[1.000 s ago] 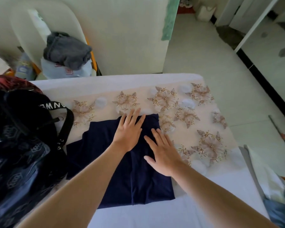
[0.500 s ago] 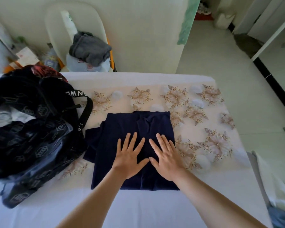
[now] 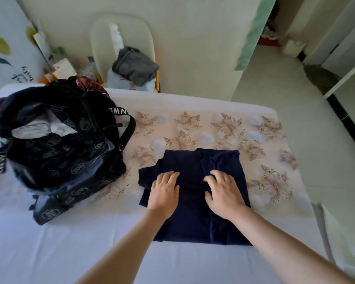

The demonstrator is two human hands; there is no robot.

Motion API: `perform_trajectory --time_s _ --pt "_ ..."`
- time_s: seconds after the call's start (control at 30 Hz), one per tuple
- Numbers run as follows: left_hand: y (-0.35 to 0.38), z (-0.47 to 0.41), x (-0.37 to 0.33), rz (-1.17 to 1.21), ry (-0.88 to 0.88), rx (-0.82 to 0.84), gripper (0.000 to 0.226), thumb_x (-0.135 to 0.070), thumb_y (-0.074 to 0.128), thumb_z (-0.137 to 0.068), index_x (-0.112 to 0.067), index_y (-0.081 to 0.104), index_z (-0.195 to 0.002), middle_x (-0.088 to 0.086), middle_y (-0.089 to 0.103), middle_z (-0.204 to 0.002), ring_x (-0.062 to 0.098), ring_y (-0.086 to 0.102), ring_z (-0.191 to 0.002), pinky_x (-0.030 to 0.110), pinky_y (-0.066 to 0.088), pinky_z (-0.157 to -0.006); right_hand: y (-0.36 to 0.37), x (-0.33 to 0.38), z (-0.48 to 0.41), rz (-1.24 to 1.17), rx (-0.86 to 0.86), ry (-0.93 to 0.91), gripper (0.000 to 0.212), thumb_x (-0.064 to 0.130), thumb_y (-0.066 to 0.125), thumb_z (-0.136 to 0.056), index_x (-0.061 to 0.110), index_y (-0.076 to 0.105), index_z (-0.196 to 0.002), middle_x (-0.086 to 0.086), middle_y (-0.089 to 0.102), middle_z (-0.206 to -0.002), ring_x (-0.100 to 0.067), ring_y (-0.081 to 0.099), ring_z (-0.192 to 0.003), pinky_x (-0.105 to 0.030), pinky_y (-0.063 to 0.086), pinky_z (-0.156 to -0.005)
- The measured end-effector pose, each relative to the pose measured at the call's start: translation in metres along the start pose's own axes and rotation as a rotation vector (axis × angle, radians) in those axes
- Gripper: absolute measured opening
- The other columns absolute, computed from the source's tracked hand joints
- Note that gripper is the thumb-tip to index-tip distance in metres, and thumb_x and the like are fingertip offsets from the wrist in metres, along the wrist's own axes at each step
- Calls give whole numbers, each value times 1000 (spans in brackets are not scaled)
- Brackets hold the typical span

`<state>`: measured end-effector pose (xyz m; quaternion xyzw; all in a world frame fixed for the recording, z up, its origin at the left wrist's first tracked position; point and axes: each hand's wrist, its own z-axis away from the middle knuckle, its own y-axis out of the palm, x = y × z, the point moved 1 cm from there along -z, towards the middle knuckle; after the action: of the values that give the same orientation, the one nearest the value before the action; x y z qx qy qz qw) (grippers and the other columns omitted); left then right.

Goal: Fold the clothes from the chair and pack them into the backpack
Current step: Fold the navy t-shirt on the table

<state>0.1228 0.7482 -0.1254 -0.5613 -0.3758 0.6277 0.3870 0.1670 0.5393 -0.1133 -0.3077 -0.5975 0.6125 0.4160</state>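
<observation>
- Head view: left hand and right hand are resting side by side on the navy garment, fingertips curling into its fabric and pinching it.
- This garment is lying part-folded on the floral cloth.
- Black backpack is sitting open just to its left.
- Grey clothes are lying on the chair beyond.
</observation>
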Motion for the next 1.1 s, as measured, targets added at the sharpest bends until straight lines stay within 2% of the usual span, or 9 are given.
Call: perform_trajectory --time_s 0.17,0.3,0.4,0.5,0.63,0.77,0.87,0.97,1.1 --pt "-22 16 64 69 -292 -100 44 -4 47 -92 -11 48 -135 10 48 -132 33 45 -120 43 42 -95 -3 85 -58 -239 98 -259 35 8 46 -97 18 62 -126 1 53 -130 -24 56 -107 -38 44 -92" --pt "-28 25 91 65 -345 -117 37 -18 47 -91 -8 53 -126 13 55 -123 37 53 -110 47 45 -89 5 133 -109 -307 172 -293 36 11 41 -102 18 60 -132 -1 55 -134 -28 60 -109 -42 50 -86" --pt "-28 23 106 -29 -307 -144 37 -28 52 -82 -7 60 -110 14 60 -104 39 57 -93 47 51 -78 13 152 -143 -150 239 -296 41 12 49 -100 22 52 -140 -4 48 -140 -31 60 -110 -43 53 -85" --pt "-27 21 114 -94 -323 -115 45 -28 78 -70 -10 63 -109 10 59 -102 36 57 -92 47 51 -79 18 166 -163 7 297 -302 40 9 61 -94 20 56 -132 -9 53 -133 -30 61 -109 -39 54 -85" --pt "-21 24 113 -127 -340 -131 34 -39 62 -85 -17 62 -111 7 56 -112 33 50 -104 47 37 -93 12 172 -174 54 330 -297 22 18 60 -97 19 66 -118 -4 63 -118 -27 63 -99 -35 52 -80" --pt "-22 26 105 25 -375 -93 43 -43 59 -88 -19 57 -124 4 50 -125 31 42 -120 42 33 -101 -7 161 -174 -464 307 -162 17 26 58 -99 22 63 -114 0 62 -118 -22 61 -103 -35 50 -86" --pt "-30 23 98 274 -418 -85 28 -36 63 -90 -20 62 -113 -3 52 -119 22 47 -113 35 40 -93 -20 153 -166 -722 314 -81 5 21 59 -98 25 62 -99 11 66 -91 -9 63 -72 -24 46 -72" --pt "-43 21 92 500 -483 -51 10 -26 58 -94 -18 64 -94 -5 60 -97 18 59 -92 28 41 -71 -27 150 -157 -826 300 -43 11 15 59 -98 24 65 -96 11 68 -71 -13 65 -58 -25 50 -68" --pt "-56 32 90 621 -555 -60 19 -20 44 -97 -20 53 -81 -2 62 -77 20 57 -72 31 42 -61 -34 146 -150 -806 275 -16 29 6 52 -96 26 72 -94 8 73 -81 -11 71 -70 -31 57 -78"
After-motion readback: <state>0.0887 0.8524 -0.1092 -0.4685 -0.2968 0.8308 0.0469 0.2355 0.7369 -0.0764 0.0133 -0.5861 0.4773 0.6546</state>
